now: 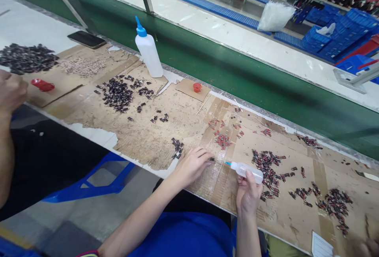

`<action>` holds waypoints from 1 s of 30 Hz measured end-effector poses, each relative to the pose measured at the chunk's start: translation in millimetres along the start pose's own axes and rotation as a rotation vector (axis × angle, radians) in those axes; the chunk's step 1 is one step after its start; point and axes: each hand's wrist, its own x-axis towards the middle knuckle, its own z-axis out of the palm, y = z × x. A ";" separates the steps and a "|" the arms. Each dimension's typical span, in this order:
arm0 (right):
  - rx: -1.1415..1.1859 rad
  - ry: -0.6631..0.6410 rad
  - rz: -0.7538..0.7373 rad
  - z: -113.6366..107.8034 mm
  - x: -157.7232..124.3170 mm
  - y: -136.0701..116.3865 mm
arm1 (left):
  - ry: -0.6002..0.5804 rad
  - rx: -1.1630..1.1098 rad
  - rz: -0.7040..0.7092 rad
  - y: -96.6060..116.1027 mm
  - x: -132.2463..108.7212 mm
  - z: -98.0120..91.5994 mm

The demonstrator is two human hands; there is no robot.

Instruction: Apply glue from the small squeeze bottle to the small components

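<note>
My right hand (249, 194) grips a small translucent squeeze bottle (250, 172), tilted so its blue nozzle points left toward my other hand. Between the fingertips of my left hand (192, 166) is a small black part (211, 159), mostly covered by the fingers. A small cluster of black parts (177, 146) lies just beyond my left wrist. Tiny red pieces (222, 141) are heaped ahead of the bottle tip. To the right of my right hand, black-and-red parts (268, 170) spread over the cardboard (245, 142).
A large white bottle (149, 53) with a blue nozzle stands near the green conveyor belt (189, 55). A red cap (197, 87) sits on a cardboard square. Another pile of black parts (117, 94) lies left. Other people's hands (12, 91) are at both table ends; a phone (86, 39) lies behind.
</note>
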 end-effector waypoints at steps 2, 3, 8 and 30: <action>-0.093 -0.018 -0.040 2.0 0.6 3.1 | 0.022 -0.037 -0.016 -1.9 -2.3 0.4; -0.149 -0.031 -0.057 2.8 1.2 4.5 | 0.036 -0.050 -0.027 -2.5 -2.8 1.0; -0.351 -0.067 -0.106 8.3 4.0 6.6 | 0.067 -0.107 -0.058 -3.5 -0.2 2.8; -0.464 -0.039 -0.153 12.6 2.9 9.6 | 0.099 -0.193 -0.157 1.9 2.1 0.3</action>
